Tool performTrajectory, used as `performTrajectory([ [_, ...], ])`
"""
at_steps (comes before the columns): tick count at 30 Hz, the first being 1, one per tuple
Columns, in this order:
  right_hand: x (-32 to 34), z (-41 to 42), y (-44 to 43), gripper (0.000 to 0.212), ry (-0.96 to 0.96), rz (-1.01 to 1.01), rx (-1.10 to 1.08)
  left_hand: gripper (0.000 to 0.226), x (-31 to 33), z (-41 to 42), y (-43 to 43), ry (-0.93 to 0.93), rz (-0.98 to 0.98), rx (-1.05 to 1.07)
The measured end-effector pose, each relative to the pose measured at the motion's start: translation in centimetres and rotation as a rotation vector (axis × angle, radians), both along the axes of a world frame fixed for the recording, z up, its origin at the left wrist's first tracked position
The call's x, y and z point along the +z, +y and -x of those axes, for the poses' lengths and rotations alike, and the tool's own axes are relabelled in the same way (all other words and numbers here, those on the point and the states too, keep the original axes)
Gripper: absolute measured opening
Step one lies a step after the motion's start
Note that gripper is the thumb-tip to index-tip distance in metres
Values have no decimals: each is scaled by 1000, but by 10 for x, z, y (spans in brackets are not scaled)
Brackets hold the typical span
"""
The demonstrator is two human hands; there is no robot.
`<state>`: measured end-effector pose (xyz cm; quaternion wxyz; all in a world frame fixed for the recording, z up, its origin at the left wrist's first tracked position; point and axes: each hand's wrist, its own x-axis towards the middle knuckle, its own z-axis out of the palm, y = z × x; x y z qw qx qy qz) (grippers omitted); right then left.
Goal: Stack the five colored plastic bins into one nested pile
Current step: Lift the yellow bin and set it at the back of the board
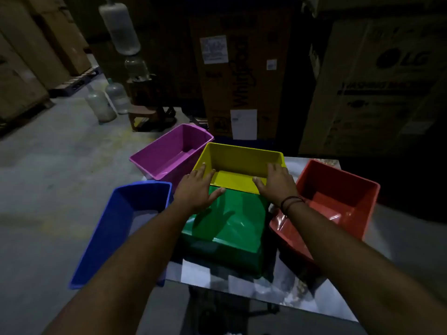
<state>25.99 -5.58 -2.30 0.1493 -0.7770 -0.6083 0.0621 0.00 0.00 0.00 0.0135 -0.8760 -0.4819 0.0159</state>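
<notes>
Fingers (202, 171) of the left hand (193, 192) lie spread along the yellow bin's (242, 159) left rim; the right hand (278, 183) cups its right rim the same way, neither closed tight. The yellow bin sits at the middle of the worktop (278, 290), just behind the green bin (232, 226), with purple (167, 153), blue (116, 228) and red (338, 192) bins around. Thin glossy plastic looks light, stiff, a bit slippery; gripping both side rims seems safest.
</notes>
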Motion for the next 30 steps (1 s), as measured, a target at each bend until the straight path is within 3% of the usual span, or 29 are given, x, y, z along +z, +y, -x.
performTrajectory([
  [5,-7,-1,15,70,71,58,-101,82,-11,-5,32,-14,16,-24],
  [24,-35,14,54,61,-1,116,-335,80,-67,11,125,-65,97,-162],
  [30,-49,16,48,49,-11,95,-437,63,-82,15,128,-254,145,-167],
])
